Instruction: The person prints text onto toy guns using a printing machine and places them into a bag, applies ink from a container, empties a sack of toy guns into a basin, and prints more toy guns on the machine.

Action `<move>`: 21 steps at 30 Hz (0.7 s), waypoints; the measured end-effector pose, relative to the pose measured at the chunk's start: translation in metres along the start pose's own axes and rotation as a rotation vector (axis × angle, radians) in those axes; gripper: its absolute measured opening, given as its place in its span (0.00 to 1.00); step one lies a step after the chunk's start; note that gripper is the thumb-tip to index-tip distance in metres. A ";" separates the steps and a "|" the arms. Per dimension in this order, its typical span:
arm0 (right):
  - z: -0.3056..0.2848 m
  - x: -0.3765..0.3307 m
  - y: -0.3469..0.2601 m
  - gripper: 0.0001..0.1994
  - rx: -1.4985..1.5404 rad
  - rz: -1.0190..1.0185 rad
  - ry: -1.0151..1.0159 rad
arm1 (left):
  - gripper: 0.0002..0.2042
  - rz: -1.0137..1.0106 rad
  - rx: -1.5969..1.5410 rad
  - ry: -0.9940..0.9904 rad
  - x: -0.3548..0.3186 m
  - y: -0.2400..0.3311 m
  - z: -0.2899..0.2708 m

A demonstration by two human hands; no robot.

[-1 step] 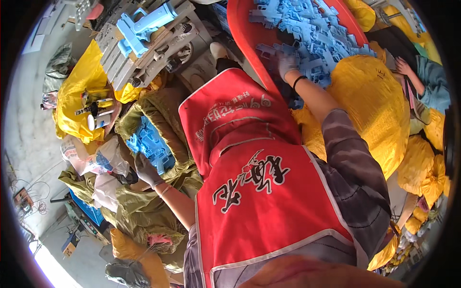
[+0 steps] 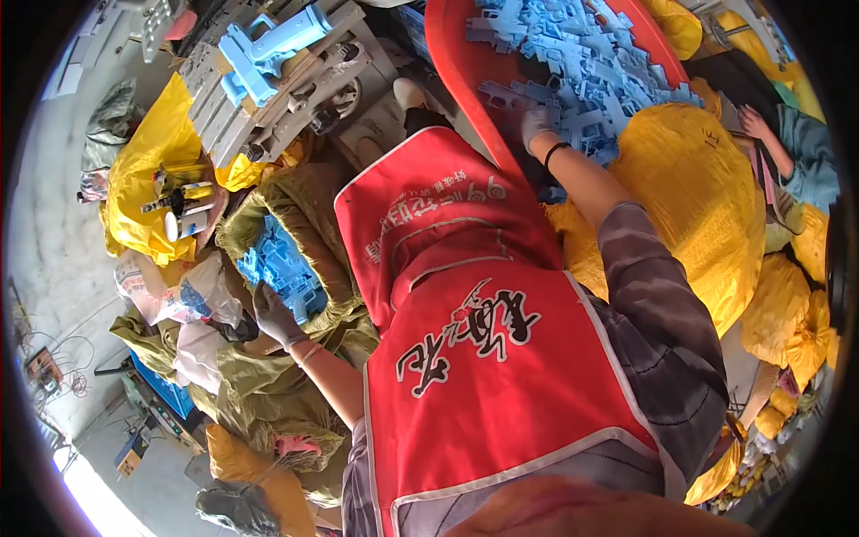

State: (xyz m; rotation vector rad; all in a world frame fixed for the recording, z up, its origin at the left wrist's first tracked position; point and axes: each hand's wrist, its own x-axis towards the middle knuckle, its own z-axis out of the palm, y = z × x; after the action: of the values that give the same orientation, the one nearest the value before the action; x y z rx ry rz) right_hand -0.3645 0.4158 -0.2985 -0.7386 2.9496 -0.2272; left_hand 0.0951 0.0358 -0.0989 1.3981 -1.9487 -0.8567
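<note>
Very little differs from the earlier frame. At left of the frame, a white plastic bag (image 2: 148, 291) slumps in the same place. Beside it, the open olive sack (image 2: 333, 246) keeps its heap of light blue pistol-shaped pieces (image 2: 280, 259). The gloved left grip (image 2: 274, 315) is at the sack's lower left rim, next to that heap, and seems slightly higher than before; its fingers are partly bent, and I cannot tell whether they pinch anything. In the upper left, the larger blue pistol shapes (image 2: 295, 40) lie unmoved on a grey slatted stand (image 2: 206, 107). Right of centre at the top, the red tub (image 2: 450, 76) holds a big spread of small blue pistol parts (image 2: 582, 63). The gloved right grip (image 2: 537, 123) reaches in among them, practically where it was; its fingertips are lost in shadow, so I cannot tell whether they are spread or closed on a part. At far right, another person's hand (image 2: 756, 123) shows beside a teal sleeve.

As for writing, the white bag bears red and blue print, too creased to make out. The red apron (image 2: 474, 394) carries large black characters edged in white, with a small red blossom, and smaller pale lettering farther up. A bulging yellow sack (image 2: 689, 197) has a short dark handwritten mark near its top.
</note>
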 end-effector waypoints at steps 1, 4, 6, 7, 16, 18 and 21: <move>0.005 0.003 -0.002 0.13 0.009 -0.013 0.000 | 0.13 -0.038 0.029 -0.021 -0.003 -0.003 -0.002; -0.005 0.010 -0.007 0.13 -0.171 -0.135 -0.288 | 0.13 -0.025 -0.065 -0.030 0.001 -0.014 -0.002; -0.016 0.012 -0.009 0.13 -0.301 -0.212 -0.475 | 0.13 -0.035 -0.106 -0.041 0.006 -0.018 -0.002; -0.023 0.010 -0.011 0.13 -0.305 -0.227 -0.466 | 0.13 -0.038 -0.111 -0.024 0.006 -0.014 -0.001; 0.043 0.023 0.020 0.13 -0.313 -0.313 -0.111 | 0.12 0.080 0.111 -0.033 0.000 0.047 0.013; 0.026 0.029 -0.006 0.13 -0.436 -0.489 -0.121 | 0.12 0.069 0.081 -0.009 0.001 0.034 0.010; 0.017 0.032 -0.007 0.13 -0.362 -0.428 -0.239 | 0.12 0.070 0.022 -0.022 0.005 0.036 0.012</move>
State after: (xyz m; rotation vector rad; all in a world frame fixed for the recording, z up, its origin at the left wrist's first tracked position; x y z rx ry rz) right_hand -0.3872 0.3922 -0.3159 -1.3356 2.5987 0.3552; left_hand 0.0639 0.0415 -0.0780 1.3303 -2.0167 -0.8241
